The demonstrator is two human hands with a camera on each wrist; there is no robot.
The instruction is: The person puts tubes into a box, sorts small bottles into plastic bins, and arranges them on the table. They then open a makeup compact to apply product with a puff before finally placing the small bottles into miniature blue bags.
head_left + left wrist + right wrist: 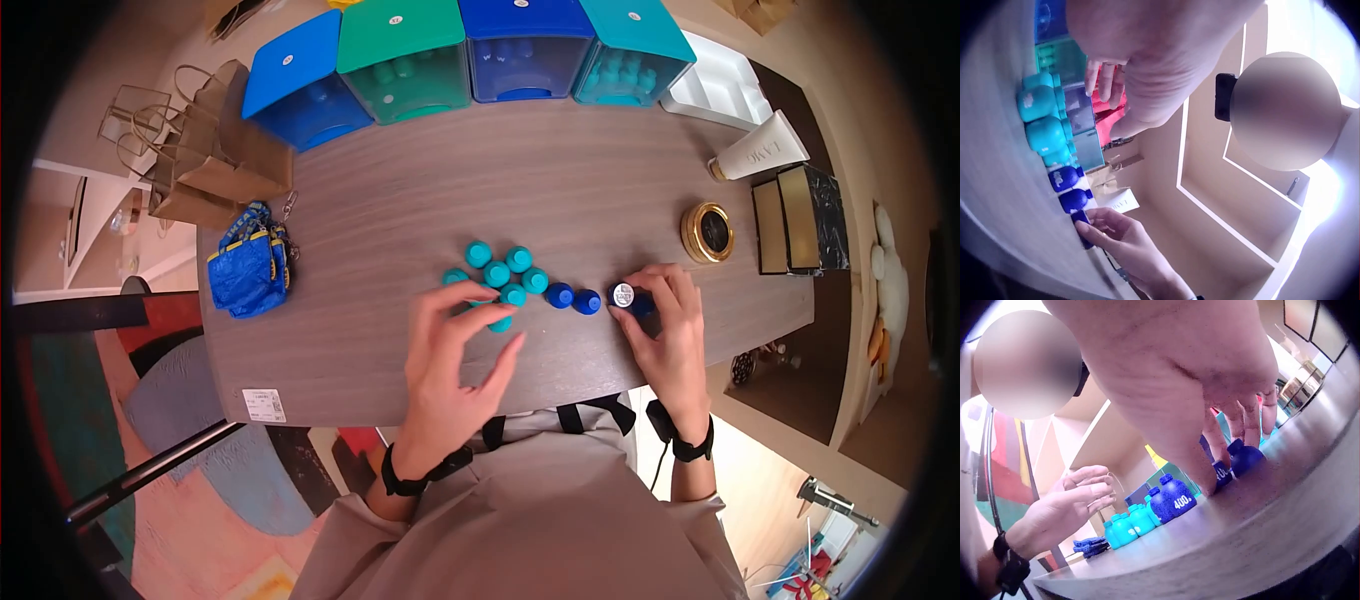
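Note:
Several small turquoise bottles (496,274) stand in a cluster at the middle of the table. Two dark blue bottles (587,301) stand to their right, and one shows a white "400" in the right wrist view. My right hand (672,325) pinches another dark blue bottle (1221,476) between thumb and fingers; a round white label (622,294) on it faces up in the head view. Partly behind those fingers is one more dark blue bottle (1246,457). My left hand (452,365) hovers over the near side of the turquoise cluster, fingers loosely bent and holding nothing.
Along the back stand four lidded bins, including a green bin (402,30), beside a white tray (715,80). A white tube (760,148), a gold-rimmed jar (708,232) and black boxes (812,220) sit right. Paper bags (225,150) and a blue pouch (248,268) are left.

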